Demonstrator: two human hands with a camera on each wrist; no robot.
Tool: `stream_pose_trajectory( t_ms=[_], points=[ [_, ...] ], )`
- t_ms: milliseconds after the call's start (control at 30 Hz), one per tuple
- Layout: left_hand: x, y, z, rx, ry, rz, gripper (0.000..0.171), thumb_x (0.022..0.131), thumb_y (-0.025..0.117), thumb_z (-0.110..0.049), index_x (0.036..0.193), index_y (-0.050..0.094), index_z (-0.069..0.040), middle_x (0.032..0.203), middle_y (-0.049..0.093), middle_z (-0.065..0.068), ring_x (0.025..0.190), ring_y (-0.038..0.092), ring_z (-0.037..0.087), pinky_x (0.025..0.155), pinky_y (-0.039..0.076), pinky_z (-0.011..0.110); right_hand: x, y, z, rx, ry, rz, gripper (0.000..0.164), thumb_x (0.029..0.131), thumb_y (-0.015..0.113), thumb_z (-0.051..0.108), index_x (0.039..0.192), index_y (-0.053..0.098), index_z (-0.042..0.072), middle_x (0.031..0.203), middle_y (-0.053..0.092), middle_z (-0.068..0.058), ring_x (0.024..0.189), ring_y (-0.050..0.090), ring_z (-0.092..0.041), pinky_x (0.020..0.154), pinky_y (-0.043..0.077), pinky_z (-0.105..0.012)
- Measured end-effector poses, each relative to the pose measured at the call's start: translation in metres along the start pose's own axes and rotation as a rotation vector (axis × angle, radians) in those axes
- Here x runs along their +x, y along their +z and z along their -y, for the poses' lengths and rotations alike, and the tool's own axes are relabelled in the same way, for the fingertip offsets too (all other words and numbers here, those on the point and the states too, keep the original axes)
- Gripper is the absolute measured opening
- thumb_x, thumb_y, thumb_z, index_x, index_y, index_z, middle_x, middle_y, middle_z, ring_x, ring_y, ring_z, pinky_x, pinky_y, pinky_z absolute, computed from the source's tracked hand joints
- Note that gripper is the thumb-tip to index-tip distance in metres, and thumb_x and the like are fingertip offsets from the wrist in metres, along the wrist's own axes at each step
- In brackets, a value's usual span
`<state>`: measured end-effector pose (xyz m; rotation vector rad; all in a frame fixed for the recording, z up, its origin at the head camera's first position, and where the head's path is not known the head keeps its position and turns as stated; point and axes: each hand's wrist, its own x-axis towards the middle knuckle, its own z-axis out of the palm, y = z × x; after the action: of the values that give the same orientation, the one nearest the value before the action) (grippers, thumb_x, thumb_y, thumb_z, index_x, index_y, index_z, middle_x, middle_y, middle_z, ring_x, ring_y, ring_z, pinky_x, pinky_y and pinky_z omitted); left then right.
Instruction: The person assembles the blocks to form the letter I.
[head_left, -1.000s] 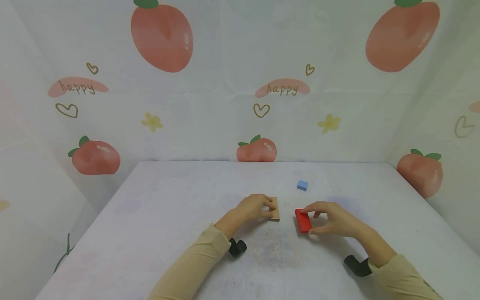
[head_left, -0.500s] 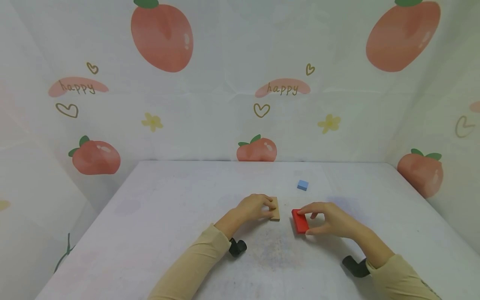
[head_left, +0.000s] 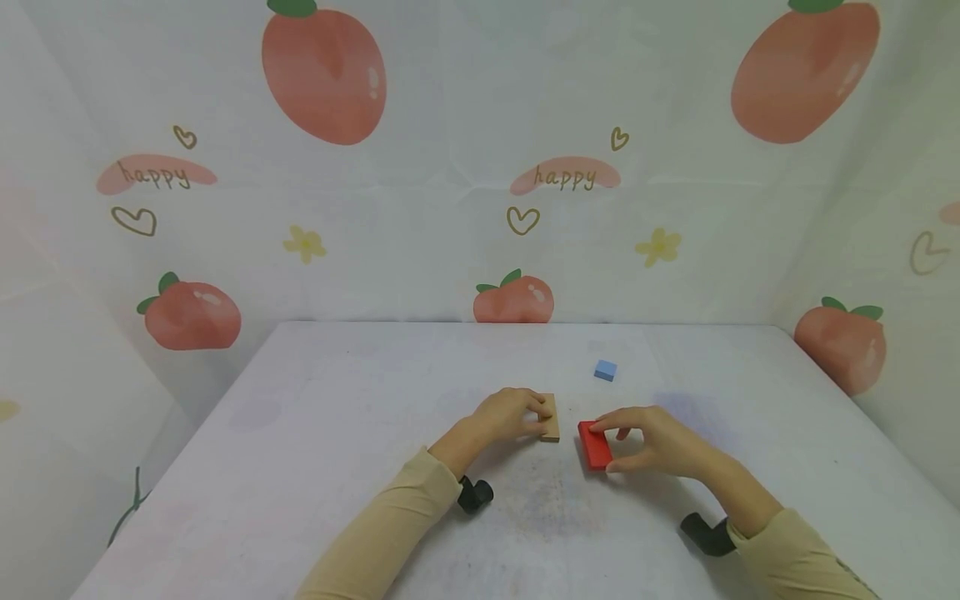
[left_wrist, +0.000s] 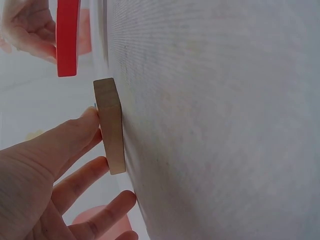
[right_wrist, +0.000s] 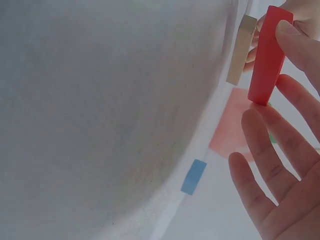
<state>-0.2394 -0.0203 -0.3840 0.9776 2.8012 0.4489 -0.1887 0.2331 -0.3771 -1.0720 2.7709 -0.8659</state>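
Note:
A flat wooden block lies on the table, and my left hand reaches it from the left. In the left wrist view, the thumb and forefinger tips touch the upper face of this wooden block, while the other fingers spread past it. My right hand pinches a red rectangular block between thumb and fingers, just right of the wooden one. Seen from the right wrist, the thumb presses one end of the red block and fingertips meet its other end. A gap separates the two blocks.
A small blue block sits farther back on the white table. Behind stands a cloth backdrop printed with fruit and hearts. Black curved pieces, one at the left wrist and one at the right, stick out near the sleeves.
My right hand has carried the red block a short way left, closer to the wooden block. The left hand, wooden block and blue block stay where they were.

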Motion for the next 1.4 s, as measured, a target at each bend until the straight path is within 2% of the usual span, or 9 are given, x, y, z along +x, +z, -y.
stream_pose_trajectory(
  t_ms=[633, 900, 1400],
  points=[
    [-0.001, 0.001, -0.001, -0.002, -0.025, -0.012, 0.031, 0.086, 0.066, -0.030, 0.114, 0.069, -0.018, 0.129, 0.060, -0.001, 0.122, 0.055, 0.020, 0.101, 0.044, 0.033, 0.001, 0.003, 0.004, 0.004, 0.014, 0.016, 0.046, 0.072, 0.079, 0.028, 0.112, 0.066, 0.009, 0.111, 0.068, -0.009, 0.081, 0.057, -0.010, 0.064, 0.046, -0.021],
    [0.000, 0.001, -0.002, 0.007, -0.044, -0.005, 0.032, 0.085, 0.067, -0.031, 0.115, 0.069, -0.019, 0.130, 0.060, -0.002, 0.122, 0.055, 0.020, 0.100, 0.045, 0.034, 0.002, 0.003, 0.007, 0.016, 0.015, 0.021, 0.047, 0.072, 0.080, 0.027, 0.113, 0.066, 0.008, 0.110, 0.068, -0.008, 0.081, 0.057, -0.014, 0.063, 0.046, -0.021],
    [-0.001, 0.000, -0.003, 0.008, -0.040, -0.013, 0.031, 0.085, 0.067, -0.031, 0.114, 0.069, -0.019, 0.129, 0.061, -0.002, 0.120, 0.056, 0.020, 0.098, 0.046, 0.033, 0.006, 0.005, 0.013, 0.028, 0.043, 0.059, 0.047, 0.072, 0.079, 0.029, 0.113, 0.067, 0.010, 0.112, 0.068, -0.009, 0.082, 0.056, -0.011, 0.066, 0.048, -0.022]
  ],
)
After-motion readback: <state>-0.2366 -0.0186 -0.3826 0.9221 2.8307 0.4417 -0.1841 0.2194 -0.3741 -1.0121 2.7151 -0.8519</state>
